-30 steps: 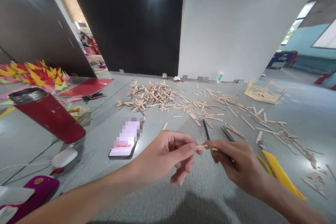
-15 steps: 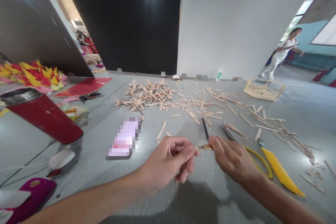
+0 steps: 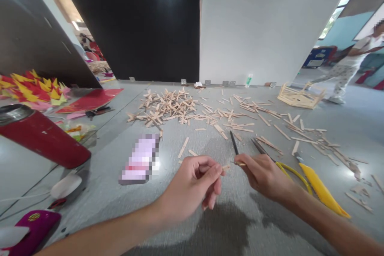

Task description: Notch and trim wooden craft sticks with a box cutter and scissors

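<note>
My left hand (image 3: 199, 180) pinches a small piece of wooden stick (image 3: 226, 167) between thumb and forefinger. To its right, my right hand (image 3: 264, 174) is closed around a slim dark tool (image 3: 234, 142) with a brass-coloured part at the fingertips; most of it is hidden in the grip. A short gap separates the fingertips of the two hands. Scissors with yellow handles (image 3: 289, 171) lie beside and partly behind the right hand. Behind both hands spreads a pile of wooden sticks (image 3: 171, 108).
A pixelated phone (image 3: 141, 160) and a red flask (image 3: 51, 138) lie at left. On the right are a yellow-handled cutter (image 3: 324, 192) and a stick frame (image 3: 300, 97). Black (image 3: 144, 28) and white boards (image 3: 258, 28) stand behind; a person (image 3: 354, 60) is at far right.
My right hand has drawn slightly away from the piece in my left hand, widening the gap. The person in the background has moved right, and the view has shifted a little.
</note>
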`<state>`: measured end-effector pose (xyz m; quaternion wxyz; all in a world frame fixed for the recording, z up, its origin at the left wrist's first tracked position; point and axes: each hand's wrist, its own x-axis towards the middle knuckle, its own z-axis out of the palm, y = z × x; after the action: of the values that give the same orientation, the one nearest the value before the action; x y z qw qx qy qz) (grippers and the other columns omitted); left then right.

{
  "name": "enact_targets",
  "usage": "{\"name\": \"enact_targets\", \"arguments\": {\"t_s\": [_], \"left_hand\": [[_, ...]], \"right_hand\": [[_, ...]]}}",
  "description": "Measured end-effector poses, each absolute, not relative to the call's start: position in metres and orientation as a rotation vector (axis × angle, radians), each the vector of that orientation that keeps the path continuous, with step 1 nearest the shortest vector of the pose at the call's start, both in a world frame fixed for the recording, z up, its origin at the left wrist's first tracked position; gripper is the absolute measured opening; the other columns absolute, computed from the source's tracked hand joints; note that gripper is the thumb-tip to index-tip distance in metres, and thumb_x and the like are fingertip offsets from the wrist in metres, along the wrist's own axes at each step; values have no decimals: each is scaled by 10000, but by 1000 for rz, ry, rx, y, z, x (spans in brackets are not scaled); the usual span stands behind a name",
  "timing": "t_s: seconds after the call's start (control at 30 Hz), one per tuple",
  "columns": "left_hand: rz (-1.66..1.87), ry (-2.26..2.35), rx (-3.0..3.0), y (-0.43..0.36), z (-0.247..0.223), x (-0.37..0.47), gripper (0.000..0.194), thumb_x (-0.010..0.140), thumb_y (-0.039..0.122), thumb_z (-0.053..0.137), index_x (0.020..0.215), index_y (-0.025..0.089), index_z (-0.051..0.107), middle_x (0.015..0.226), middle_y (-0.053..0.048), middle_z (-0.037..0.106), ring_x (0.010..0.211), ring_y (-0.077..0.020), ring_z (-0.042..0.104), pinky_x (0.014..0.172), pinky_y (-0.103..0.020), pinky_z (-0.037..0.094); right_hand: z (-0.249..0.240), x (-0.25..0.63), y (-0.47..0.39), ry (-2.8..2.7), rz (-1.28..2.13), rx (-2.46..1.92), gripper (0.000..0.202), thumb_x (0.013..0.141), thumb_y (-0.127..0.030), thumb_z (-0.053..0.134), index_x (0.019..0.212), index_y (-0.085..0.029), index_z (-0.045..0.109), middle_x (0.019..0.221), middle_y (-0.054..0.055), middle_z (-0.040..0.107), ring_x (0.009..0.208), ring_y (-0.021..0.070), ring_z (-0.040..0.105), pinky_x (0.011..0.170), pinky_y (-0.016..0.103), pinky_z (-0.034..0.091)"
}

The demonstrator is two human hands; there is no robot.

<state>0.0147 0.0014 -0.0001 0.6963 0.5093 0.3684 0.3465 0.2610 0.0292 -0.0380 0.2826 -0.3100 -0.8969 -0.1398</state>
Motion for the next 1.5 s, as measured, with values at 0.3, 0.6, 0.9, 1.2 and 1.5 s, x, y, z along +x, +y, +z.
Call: {"name": "enact_targets", "arguments": {"t_s": [0.3,0.6,0.9,1.2,1.5], "left_hand": [[774,806,1183,0,8,11,508,978,621,715,785,164,607,619,33,586,427,-59,515,418,-179,350],[713,763,1199,5,-1,11,491,977,626,724,875,152,645,637,34,616,426,-52,473,428,-188,355],[599,756,1163,12,-4,14,505,938,643,760,832,160,655,625,27,625,442,-64,499,458,-200,381],[710,750,1134,9,-16,23,494,991,697,644,1002,235,468,698,16,698,482,-123,626,451,-207,478],[933,908,1215,-5,3,20,303,962,434,774,972,147,677,748,15,613,579,-101,556,517,-196,508]], "right_hand": [[-29,256,24,-2451,-349,-717,318,1196,-164,249,1030,-212,517,620,-54,599,461,130,502,496,251,384],[-35,256,26,-2450,-534,-774,350,1088,6,271,988,-203,534,654,-21,594,477,160,496,475,290,368],[-45,252,19,-2387,-473,-1264,373,879,84,437,1034,-175,657,753,69,745,528,184,652,478,302,313],[-37,257,35,-2064,162,-1529,335,1128,-256,346,927,-214,610,607,-9,621,478,164,574,470,255,403],[-3,214,-11,-1672,1006,-1259,302,1010,-446,659,912,-175,749,666,-3,646,603,147,592,561,243,493]]}}
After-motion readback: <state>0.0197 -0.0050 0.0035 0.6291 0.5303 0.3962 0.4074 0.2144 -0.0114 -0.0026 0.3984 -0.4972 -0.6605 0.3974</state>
